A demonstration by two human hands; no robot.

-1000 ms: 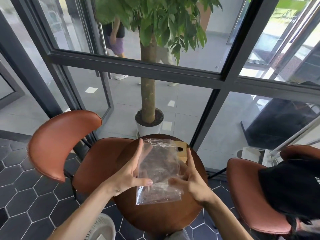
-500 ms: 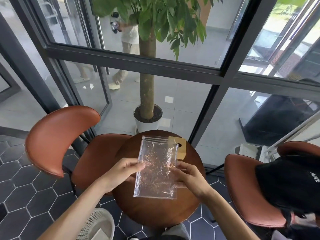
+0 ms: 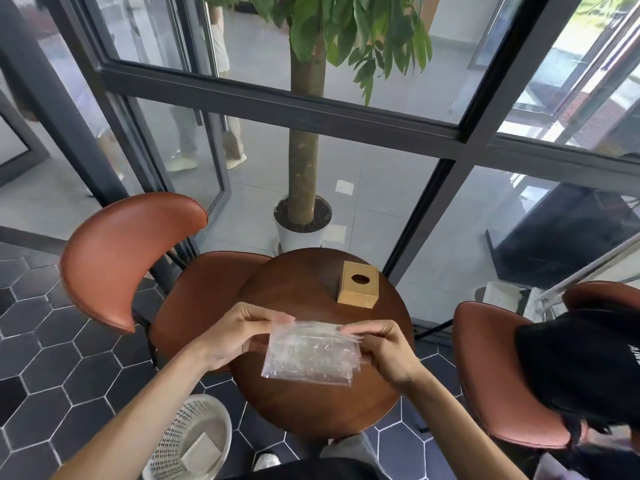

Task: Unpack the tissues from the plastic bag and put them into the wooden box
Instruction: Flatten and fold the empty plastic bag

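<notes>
A clear, crinkled plastic bag (image 3: 310,355) is held flat just above the round wooden table (image 3: 298,292). My left hand (image 3: 235,336) pinches its upper left corner and my right hand (image 3: 384,348) pinches its upper right corner. The bag looks see-through; I cannot make out tissues inside it. The wooden box (image 3: 357,284), light-coloured with an oval hole in its top, stands on the far right part of the table, beyond my hands and apart from the bag.
Brown leather chairs stand to the left (image 3: 131,258) and right (image 3: 498,372) of the table. A white mesh bin (image 3: 188,441) sits on the tiled floor at lower left. A potted tree (image 3: 304,216) stands behind the glass wall. A black cap (image 3: 585,365) is at right.
The bag has been turned from upright to lying flat and lowered toward the table's near side. Both hands shifted to its top corners. The wooden box is now uncovered.
</notes>
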